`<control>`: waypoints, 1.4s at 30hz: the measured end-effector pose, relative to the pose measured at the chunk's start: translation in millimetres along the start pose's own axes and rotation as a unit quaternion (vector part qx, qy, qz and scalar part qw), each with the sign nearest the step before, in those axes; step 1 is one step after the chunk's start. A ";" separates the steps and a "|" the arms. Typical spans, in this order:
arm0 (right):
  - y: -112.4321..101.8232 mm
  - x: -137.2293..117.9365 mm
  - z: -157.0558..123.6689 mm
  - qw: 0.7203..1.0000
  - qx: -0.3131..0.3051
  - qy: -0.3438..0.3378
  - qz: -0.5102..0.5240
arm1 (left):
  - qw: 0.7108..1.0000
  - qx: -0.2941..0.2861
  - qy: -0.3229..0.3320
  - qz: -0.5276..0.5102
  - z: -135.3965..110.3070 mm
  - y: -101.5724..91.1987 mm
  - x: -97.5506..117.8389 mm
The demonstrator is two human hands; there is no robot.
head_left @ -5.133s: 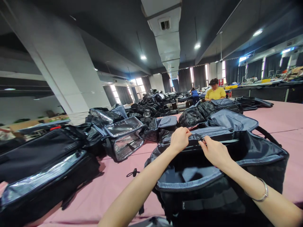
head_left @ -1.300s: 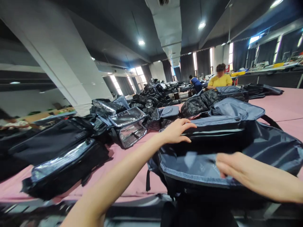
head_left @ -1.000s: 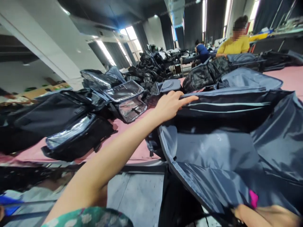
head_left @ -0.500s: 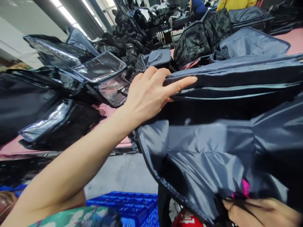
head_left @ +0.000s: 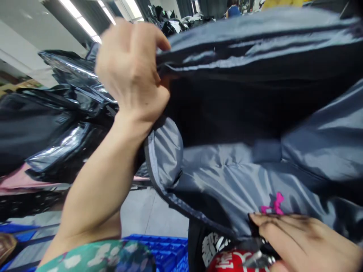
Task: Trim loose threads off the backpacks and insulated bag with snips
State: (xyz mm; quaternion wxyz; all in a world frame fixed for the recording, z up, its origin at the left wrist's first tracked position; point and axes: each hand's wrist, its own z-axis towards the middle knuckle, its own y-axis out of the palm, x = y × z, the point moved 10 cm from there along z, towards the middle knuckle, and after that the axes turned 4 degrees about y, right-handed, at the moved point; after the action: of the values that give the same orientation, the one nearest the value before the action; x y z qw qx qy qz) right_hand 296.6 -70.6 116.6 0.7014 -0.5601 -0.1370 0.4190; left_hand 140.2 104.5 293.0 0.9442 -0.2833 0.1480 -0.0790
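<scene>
A large open black bag (head_left: 227,109) with a shiny grey-blue lining (head_left: 215,177) fills the middle and right of the view. My left hand (head_left: 133,64) is closed round the left end of its raised upper edge, where pale zip tape runs. At the near lower edge my right hand (head_left: 306,238) is closed on the bag's rim, fingers over the lining and thumb below. Just beyond those fingers lies a small bright pink piece (head_left: 275,204), its kind unclear. A blurred shiny metal tool (head_left: 259,260) shows under the right hand; its handle is hidden.
More black bags with clear panels (head_left: 70,143) are piled on a pink-topped table (head_left: 17,179) at the left. Below stands a blue plastic crate (head_left: 167,249). Farther back are a dark heap (head_left: 167,22) and a person in blue (head_left: 234,10).
My left hand has moved up and left, lifting the bag's upper edge and closing round it. My right hand has shifted slightly left and up along the near rim.
</scene>
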 end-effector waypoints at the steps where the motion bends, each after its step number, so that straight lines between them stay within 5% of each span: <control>1: 3.1 5.6 6.6 1.000 -0.010 -0.004 0.006 | 0.999 0.035 -0.013 0.008 -1.5 -13.1 -5.6; 3: 20.9 25.7 21.5 0.999 -0.045 -0.001 0.016 | 0.995 0.086 -0.029 0.030 -9.2 -32.3 -14.4; 5: 51.1 59.1 37.2 0.996 -0.083 0.041 0.020 | 0.995 0.074 -0.039 0.056 -20.3 -31.2 -21.7; 11: 172.3 140.5 51.7 0.958 -0.209 0.187 0.060 | 0.970 -0.220 -0.096 -0.022 -79.3 75.1 -39.9; 14: 203.9 144.7 49.2 0.950 -0.218 0.205 0.089 | 0.957 -0.263 -0.109 -0.043 -100.8 103.3 -41.5; 22: 217.2 123.8 84.3 0.935 -0.145 0.204 0.250 | 0.963 -0.234 -0.124 -0.055 -104.9 98.4 -39.1; 25: 225.6 111.8 120.1 0.906 -0.120 0.222 0.341 | 0.961 -0.235 -0.132 -0.056 -104.3 99.8 -32.3; 30: 253.8 117.2 164.8 0.843 -0.071 0.358 0.396 | 0.956 -0.252 -0.140 -0.048 -105.0 101.1 -19.4; 42: 309.0 129.7 125.9 0.665 -0.101 0.445 0.591 | 0.957 -0.243 -0.145 -0.059 -111.9 102.3 -20.0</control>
State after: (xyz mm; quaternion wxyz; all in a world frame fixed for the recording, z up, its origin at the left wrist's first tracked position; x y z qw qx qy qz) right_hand 158.4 116.6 -155.4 0.2236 -0.7106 0.5096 0.4306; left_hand 91.8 136.6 151.6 0.8517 -0.5212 0.0077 -0.0545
